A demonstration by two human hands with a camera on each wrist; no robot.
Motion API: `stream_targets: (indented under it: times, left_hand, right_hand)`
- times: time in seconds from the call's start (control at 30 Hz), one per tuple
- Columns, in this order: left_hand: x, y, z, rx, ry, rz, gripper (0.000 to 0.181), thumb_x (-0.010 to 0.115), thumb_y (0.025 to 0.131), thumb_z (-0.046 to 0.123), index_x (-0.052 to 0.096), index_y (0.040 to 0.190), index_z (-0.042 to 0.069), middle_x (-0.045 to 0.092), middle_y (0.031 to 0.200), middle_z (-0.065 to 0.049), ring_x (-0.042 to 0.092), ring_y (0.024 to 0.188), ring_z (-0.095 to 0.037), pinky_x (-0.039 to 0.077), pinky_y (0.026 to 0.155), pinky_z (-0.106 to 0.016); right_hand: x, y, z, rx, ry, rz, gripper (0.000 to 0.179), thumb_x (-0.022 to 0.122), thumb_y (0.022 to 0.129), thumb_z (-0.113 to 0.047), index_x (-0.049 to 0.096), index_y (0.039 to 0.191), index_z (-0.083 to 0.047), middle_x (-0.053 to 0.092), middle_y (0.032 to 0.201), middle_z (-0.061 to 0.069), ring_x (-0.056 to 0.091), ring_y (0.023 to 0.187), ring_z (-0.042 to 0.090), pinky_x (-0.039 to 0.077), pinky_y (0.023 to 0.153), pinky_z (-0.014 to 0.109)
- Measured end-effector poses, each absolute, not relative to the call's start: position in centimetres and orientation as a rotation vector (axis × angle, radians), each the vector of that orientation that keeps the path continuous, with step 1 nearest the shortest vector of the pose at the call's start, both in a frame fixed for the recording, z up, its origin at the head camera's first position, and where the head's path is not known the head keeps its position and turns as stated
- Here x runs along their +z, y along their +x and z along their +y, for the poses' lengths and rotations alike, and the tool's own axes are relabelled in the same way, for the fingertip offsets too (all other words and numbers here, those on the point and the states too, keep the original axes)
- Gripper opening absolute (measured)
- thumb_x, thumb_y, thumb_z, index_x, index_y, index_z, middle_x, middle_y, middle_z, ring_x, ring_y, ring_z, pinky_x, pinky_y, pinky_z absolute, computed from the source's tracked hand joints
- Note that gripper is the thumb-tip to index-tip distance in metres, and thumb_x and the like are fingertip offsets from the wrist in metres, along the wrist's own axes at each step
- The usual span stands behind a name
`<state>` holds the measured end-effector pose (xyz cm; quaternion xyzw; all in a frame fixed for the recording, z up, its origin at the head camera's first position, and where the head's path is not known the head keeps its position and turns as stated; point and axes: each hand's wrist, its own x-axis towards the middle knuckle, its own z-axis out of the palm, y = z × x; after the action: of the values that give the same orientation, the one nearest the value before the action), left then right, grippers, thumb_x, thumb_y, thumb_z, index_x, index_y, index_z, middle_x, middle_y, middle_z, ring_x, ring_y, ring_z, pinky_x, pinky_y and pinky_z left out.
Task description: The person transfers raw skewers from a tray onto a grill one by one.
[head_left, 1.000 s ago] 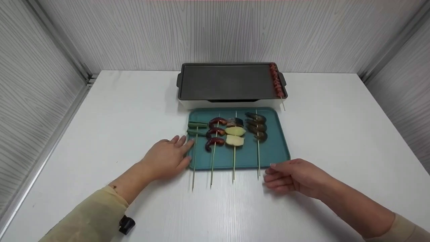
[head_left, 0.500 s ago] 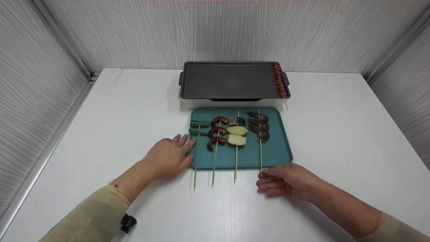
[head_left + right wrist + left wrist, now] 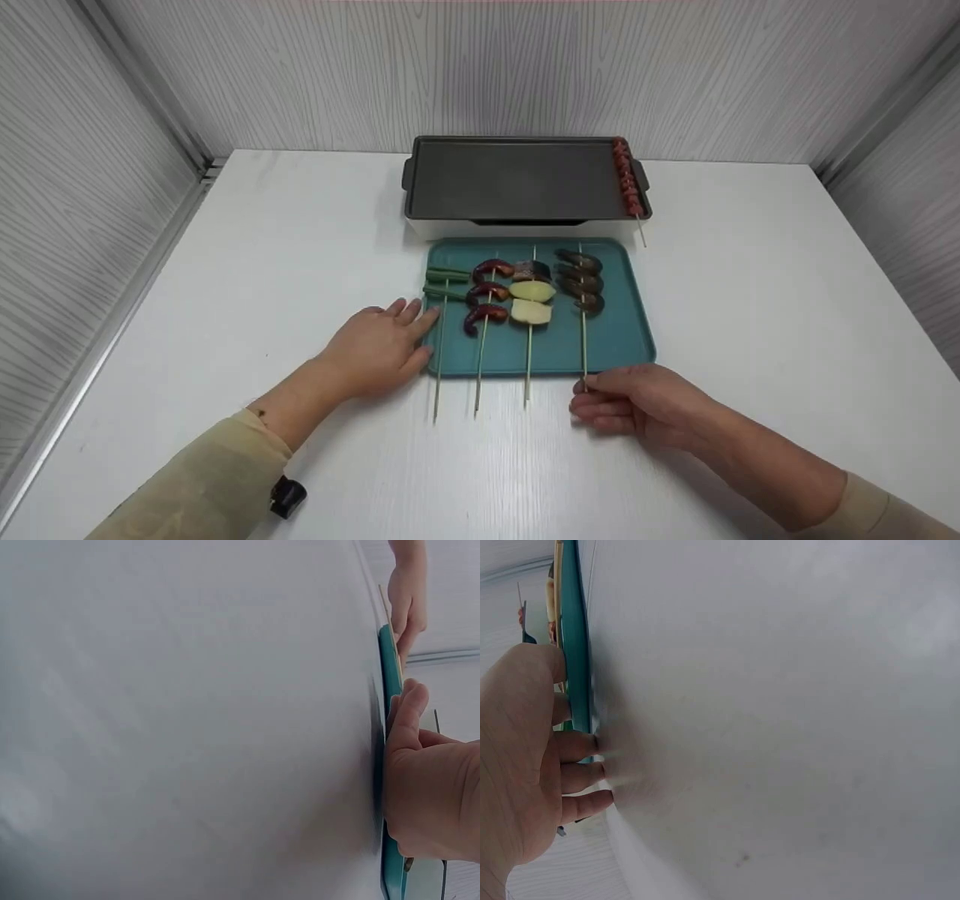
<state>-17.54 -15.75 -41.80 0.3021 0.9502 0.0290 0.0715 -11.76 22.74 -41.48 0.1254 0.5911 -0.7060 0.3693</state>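
Note:
A teal tray (image 3: 621, 334) holds several food skewers whose sticks reach past its front rim. My right hand (image 3: 649, 405) pinches the bare stick end of the shrimp skewer (image 3: 581, 282) between thumb and fingers at that rim. The shrimps still lie over the tray. My left hand (image 3: 375, 351) rests at the tray's left edge with fingers spread, beside the green vegetable skewer (image 3: 448, 275). Between them lie a dark red curled-piece skewer (image 3: 489, 292) and a mixed skewer (image 3: 531, 311) with pale pieces. In the left wrist view, my left fingers touch the tray's side (image 3: 575, 652).
Behind the tray stands a black griddle (image 3: 517, 180) on a white base. A red meat skewer (image 3: 628, 180) lies along its right side, its stick overhanging the front. A small black object (image 3: 287, 496) sits by the left sleeve. Grey wood-grain panels (image 3: 480, 67) enclose the white table.
My right hand has moved left from the tray's front right corner and taken hold of the shrimp skewer's stick. The left hand stays at the tray's edge. The head view has shifted slightly.

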Motion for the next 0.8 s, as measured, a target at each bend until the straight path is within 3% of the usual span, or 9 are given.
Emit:
stream_targets:
  times: [0.47, 0.8]
  left_hand:
    - [-41.6, -17.5, -15.6, 0.072, 0.89, 2.838, 0.062, 0.042, 0.112, 0.041, 0.043, 0.162, 0.005, 0.047, 0.159, -0.024, 0.045, 0.149, -0.041, 0.044, 0.114, -0.056]
    - [-41.7, -17.5, -15.7, 0.066, 0.907, 2.847, 0.062, 0.042, 0.112, 0.04, 0.043, 0.162, 0.003, 0.048, 0.159, -0.025, 0.045, 0.148, -0.042, 0.044, 0.114, -0.056]
  right_hand:
    - [-40.9, -12.0, 23.1, -1.808, 0.284, 1.575, 0.031, 0.064, 0.107, -0.013, 0.067, 0.128, 0.011, 0.079, 0.11, 0.016, 0.079, 0.099, 0.02, 0.062, 0.087, 0.032]
    - [-40.4, -11.9, 23.8, -1.819, 0.288, 1.605, 0.031, 0.065, 0.106, -0.01, 0.068, 0.128, 0.011, 0.079, 0.109, 0.014, 0.078, 0.094, 0.015, 0.062, 0.083, 0.027]
